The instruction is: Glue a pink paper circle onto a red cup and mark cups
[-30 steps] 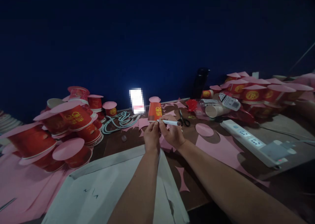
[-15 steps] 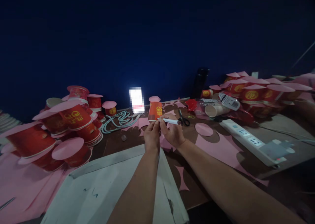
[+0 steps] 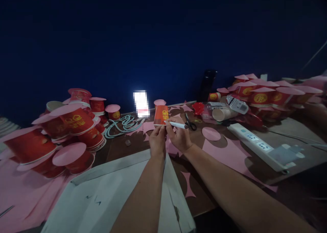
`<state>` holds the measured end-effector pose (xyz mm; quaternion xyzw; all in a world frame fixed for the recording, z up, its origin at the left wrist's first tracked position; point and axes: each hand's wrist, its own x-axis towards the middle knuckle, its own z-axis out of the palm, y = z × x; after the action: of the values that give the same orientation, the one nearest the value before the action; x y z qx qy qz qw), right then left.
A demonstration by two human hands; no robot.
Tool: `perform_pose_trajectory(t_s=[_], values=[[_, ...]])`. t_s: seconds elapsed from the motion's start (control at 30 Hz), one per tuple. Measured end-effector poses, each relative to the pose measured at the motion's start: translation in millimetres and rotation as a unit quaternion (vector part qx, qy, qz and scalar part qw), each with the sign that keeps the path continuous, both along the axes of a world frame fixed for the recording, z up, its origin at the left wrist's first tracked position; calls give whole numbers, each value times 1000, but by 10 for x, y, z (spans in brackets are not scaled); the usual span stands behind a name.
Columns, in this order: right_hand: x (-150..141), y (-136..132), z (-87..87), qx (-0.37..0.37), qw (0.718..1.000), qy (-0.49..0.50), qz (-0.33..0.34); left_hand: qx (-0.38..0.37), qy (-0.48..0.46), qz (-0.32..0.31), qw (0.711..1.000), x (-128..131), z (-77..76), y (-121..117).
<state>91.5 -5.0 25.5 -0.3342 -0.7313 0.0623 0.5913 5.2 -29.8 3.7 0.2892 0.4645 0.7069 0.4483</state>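
Observation:
A red paper cup with gold characters is in front of me, its white rim toward me. My left hand is closed, the fingertips pinching the cup at its near rim. In my right hand, also closed, is a slim white pen with a dark end pointing right. The pen's other end meets the cup near the rim, where my fingers partly hide it. Just behind the cup is a pink paper disc; what lies beneath it is mostly hidden.
Red cups with pink discs crowd the left, with more cups at right. Around lie a lit phone, a pale cable, scissors, a power strip, pink paper scraps and a white box lid.
The whole view has shifted slightly. Both hands keep hold of the cup and pen at almost the same spot; the pen has tilted only a little against the rim.

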Motion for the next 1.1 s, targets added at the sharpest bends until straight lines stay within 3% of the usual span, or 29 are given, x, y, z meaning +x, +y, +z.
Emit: perform_pose_trajectory(t_s=[1.1], values=[[9,-5,-1,-15,1000,6,4,0,-37,3,999,17,6,-7]])
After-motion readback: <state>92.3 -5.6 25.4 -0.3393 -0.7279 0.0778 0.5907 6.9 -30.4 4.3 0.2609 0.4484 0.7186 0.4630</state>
